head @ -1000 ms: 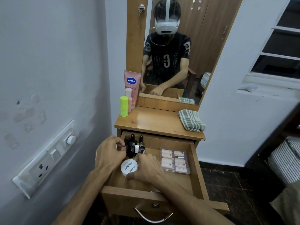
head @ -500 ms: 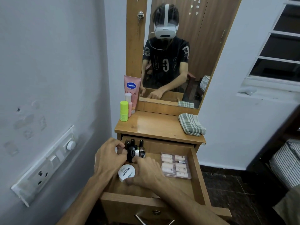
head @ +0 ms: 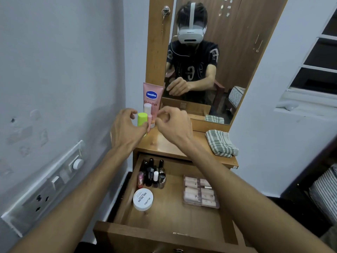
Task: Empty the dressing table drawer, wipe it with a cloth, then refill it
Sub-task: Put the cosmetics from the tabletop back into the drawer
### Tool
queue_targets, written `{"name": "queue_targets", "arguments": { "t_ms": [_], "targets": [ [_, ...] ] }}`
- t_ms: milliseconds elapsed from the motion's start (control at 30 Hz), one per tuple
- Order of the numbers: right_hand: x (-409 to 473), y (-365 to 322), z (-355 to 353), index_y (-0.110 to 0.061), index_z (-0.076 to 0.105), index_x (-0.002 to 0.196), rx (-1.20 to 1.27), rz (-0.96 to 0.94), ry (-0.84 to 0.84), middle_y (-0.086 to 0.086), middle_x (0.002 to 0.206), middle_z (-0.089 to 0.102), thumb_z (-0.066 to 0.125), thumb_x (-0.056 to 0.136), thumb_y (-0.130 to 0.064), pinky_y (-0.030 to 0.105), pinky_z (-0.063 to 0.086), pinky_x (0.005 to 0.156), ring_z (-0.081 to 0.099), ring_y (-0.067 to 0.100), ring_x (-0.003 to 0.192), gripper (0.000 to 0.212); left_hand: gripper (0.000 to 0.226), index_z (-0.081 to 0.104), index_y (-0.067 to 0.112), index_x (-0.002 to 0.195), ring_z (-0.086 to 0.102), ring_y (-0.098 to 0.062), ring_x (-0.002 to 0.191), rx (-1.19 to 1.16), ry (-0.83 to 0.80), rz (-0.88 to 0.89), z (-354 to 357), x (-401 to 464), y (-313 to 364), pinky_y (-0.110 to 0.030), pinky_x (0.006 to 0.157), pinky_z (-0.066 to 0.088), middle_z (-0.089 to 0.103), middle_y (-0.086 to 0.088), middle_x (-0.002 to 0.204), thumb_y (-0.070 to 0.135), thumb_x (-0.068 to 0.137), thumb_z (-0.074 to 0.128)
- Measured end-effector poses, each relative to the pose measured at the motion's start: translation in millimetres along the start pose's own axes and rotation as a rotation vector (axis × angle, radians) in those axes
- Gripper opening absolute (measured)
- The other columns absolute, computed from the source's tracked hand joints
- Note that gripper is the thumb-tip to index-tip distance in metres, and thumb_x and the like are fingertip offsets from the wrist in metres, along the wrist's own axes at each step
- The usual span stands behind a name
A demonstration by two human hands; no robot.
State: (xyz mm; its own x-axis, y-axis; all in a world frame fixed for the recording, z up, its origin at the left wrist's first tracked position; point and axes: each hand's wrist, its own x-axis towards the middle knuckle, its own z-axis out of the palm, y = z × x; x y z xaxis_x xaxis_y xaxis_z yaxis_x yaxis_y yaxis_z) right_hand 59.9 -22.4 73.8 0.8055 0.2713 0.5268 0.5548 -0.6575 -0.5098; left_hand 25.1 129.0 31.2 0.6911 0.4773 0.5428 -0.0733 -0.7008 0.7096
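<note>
The drawer (head: 164, 212), still holding bottles (head: 153, 175), lies open below and toward you from both hands, your left hand (head: 125, 130) curled around the green-capped stick (head: 142, 119), your right hand (head: 173, 125) loosely curled, apparently empty.

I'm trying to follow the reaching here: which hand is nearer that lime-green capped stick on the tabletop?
The left hand. Its fingers curl around the lime-green capped stick, thumb below the cap. The right hand hangs to the stick's right, apart from it, fingers loosely curled.
</note>
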Motion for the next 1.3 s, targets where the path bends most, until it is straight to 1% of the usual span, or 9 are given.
{"name": "queue_targets", "arguments": {
  "t_ms": [133, 267, 367, 500, 633, 833, 1033, 1167, 1300],
  "targets": [
    [42.6, -17.3, 4.9, -0.026, 0.068, 0.132, -0.139, -0.076, -0.047, 0.005, 0.109, 0.076, 0.064, 0.093, -0.028, 0.035, 0.052, 0.081, 0.069, 0.031, 0.101, 0.039, 0.067, 0.061, 0.011, 0.127, 0.058, -0.024, 0.106, 0.063, -0.056, -0.035, 12.0, 22.1, 0.8, -0.035, 0.083, 0.045, 0.059, -0.005, 0.116, 0.045, 0.071, 0.078],
    [65.9, -27.2, 20.4, -0.024, 0.059, 0.142, -0.349, -0.136, -0.171, 0.012, 0.125, 0.070, 0.053, 0.100, -0.027, 0.035, 0.042, 0.078, 0.064, 0.036, 0.111, 0.043, 0.047, 0.069, 0.012, 0.106, 0.062, -0.028, 0.095, 0.117, -0.094, -0.044, 20.1, 29.5, -1.4, -0.038, 0.076, 0.052, 0.062, -0.007, 0.108, 0.037, 0.068, 0.081],
    [70.3, -25.9, 30.1, -0.021, 0.058, 0.140, -0.433, -0.116, -0.236, 0.010, 0.121, 0.069, 0.051, 0.102, -0.026, 0.035, 0.049, 0.078, 0.063, 0.028, 0.097, 0.039, 0.040, 0.069, 0.013, 0.099, 0.062, -0.028, 0.090, 0.115, -0.075, -0.043, 23.3, 30.4, -7.1, -0.037, 0.072, 0.052, 0.063, -0.006, 0.102, 0.034, 0.068, 0.083],
    [67.9, -21.8, 34.0, -0.015, 0.052, 0.140, -0.430, -0.079, -0.245, 0.010, 0.119, 0.066, 0.055, 0.101, -0.023, 0.033, 0.041, 0.074, 0.060, 0.029, 0.094, 0.040, 0.035, 0.066, 0.015, 0.101, 0.062, -0.026, 0.090, 0.098, -0.038, -0.012, 25.1, 29.5, -12.5, -0.036, 0.071, 0.053, 0.065, -0.006, 0.102, 0.030, 0.073, 0.080],
    [61.5, -19.7, 32.1, -0.011, 0.052, 0.130, -0.342, -0.070, -0.198, 0.008, 0.100, 0.059, 0.060, 0.098, -0.019, 0.032, 0.040, 0.068, 0.056, 0.027, 0.083, 0.034, 0.032, 0.064, 0.016, 0.099, 0.063, -0.026, 0.085, 0.064, -0.024, -0.007, 22.5, 24.4, -14.8, -0.041, 0.072, 0.056, 0.068, -0.004, 0.100, 0.028, 0.073, 0.080],
    [45.3, -8.0, 25.6, -0.010, 0.054, 0.118, -0.212, -0.039, -0.141, 0.009, 0.101, 0.068, 0.064, 0.091, -0.020, 0.032, 0.042, 0.066, 0.059, 0.029, 0.082, 0.031, 0.044, 0.067, 0.016, 0.113, 0.061, -0.020, 0.084, 0.034, 0.000, 0.005, 17.5, 10.1, -9.8, -0.030, 0.068, 0.041, 0.066, 0.000, 0.100, 0.039, 0.077, 0.078],
    [15.8, 1.6, -4.9, -0.016, 0.060, 0.096, -0.122, -0.077, 0.055, -0.004, 0.074, 0.064, 0.066, 0.084, -0.031, 0.031, 0.046, 0.057, 0.059, 0.019, 0.063, 0.021, 0.042, 0.074, 0.019, 0.109, 0.057, -0.014, 0.073, 0.011, 0.034, 0.038, 8.3, -13.0, -1.0, -0.026, 0.067, 0.040, 0.059, 0.003, 0.090, 0.045, 0.076, 0.079],
    [-14.7, 7.0, -30.2, -0.021, 0.063, 0.089, -0.087, -0.057, 0.135, -0.006, 0.061, 0.061, 0.067, 0.079, -0.038, 0.025, 0.037, 0.053, 0.056, 0.010, 0.057, 0.020, 0.035, 0.077, 0.026, 0.098, 0.053, -0.002, 0.064, -0.049, 0.024, 0.092, 0.1, -41.4, 9.8, -0.015, 0.058, 0.036, 0.058, 0.006, 0.080, 0.051, 0.073, 0.082],
    [-50.9, 19.5, -45.8, -0.025, 0.066, 0.084, -0.054, -0.037, 0.082, -0.009, 0.060, 0.061, 0.067, 0.077, -0.042, 0.032, 0.052, 0.058, 0.058, 0.007, 0.059, 0.019, 0.028, 0.076, 0.028, 0.092, 0.059, -0.008, 0.067, -0.145, -0.050, 0.123, -4.8, -74.2, 15.5, -0.031, 0.063, 0.052, 0.059, 0.009, 0.076, 0.034, 0.066, 0.084]
  ]
}}
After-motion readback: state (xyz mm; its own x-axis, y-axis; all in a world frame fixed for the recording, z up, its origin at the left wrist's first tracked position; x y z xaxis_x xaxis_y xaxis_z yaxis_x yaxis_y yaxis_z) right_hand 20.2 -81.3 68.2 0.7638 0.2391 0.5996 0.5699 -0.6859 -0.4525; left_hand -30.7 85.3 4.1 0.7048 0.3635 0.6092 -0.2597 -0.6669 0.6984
